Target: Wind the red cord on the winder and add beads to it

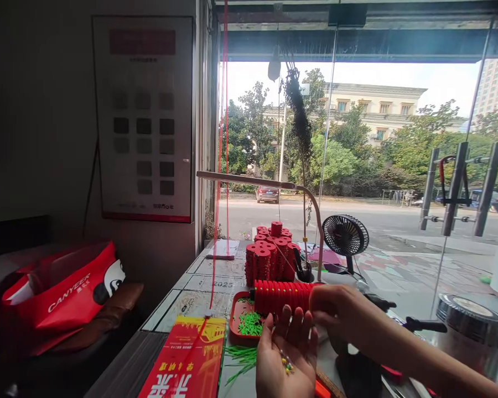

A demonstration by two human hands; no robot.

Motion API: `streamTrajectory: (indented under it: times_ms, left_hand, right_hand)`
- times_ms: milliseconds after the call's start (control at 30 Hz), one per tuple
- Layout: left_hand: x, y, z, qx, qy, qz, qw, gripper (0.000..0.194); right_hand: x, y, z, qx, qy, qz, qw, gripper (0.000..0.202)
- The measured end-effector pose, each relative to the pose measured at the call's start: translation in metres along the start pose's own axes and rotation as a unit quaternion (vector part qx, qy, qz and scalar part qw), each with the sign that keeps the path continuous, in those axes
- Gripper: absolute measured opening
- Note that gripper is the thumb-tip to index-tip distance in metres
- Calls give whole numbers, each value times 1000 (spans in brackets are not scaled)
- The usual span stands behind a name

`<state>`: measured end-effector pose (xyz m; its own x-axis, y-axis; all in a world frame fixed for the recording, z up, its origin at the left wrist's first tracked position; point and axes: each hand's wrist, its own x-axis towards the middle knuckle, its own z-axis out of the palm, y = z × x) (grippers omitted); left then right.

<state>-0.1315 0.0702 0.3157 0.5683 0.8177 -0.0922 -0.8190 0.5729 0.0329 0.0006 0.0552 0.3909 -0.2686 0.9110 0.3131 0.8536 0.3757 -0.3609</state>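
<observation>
Pretty backlit shot: daylight pours in through the big window (pixel 357 138) on the right, sky blown out white. Left third of the frame is murky, wall poster (pixel 143 119) barely readable. Wide-angle bending at the edges, hands slightly soft at the bottom.

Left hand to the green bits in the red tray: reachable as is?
Probably yes. The left hand lies palm up just right of the red tray, and the green bits lie uncovered. But the palm carries small beads, which could spill.
</observation>
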Motion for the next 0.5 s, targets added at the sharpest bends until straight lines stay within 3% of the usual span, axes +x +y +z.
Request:
streamTrajectory:
  times_ms: [100,200,333,500]
  left_hand:
    - [-1,3,-1,20,-46,-16,999,45]
    - [1,4,-4,25,-73,-20,997,43]
    - [4,3,-6,27,-34,-9,999,52]
    - [6,4,-7,28,-29,-5,999,51]
  right_hand:
    - [11,27,-19,69,-33,42,996,13]
    - [17,39,-22,119,-62,59,989,16]
    - [19,35,-20,105,-59,72,990,20]
    - [24,26,-24,38,-41,92,994,24]
